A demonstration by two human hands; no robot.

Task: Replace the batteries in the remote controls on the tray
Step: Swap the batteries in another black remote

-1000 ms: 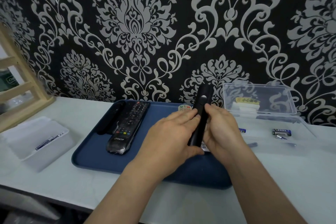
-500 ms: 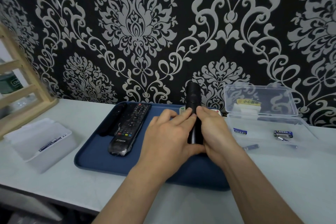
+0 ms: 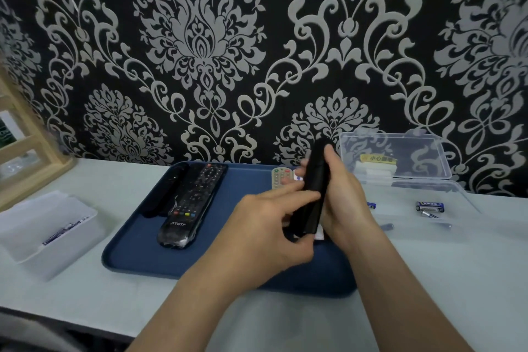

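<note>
bare tray (image 3: 243,180) strip between buttoned remote (image 3: 191,203) and left hand (image 3: 265,234); clear box (image 3: 414,183) rightward

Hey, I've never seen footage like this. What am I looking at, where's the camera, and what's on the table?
There is no machine here: a person wears a wide-angle camera on the head, so the single view looks forward and down at their own two hands. The right hand wraps round a slim black remote, held above a blue tray; the left hand pinches its lower end. On the tray lie a black button remote, another dark remote beside it and a pale remote partly hidden behind the hands. To the right stands an open clear box with loose batteries; to the left, a white bin.
</note>
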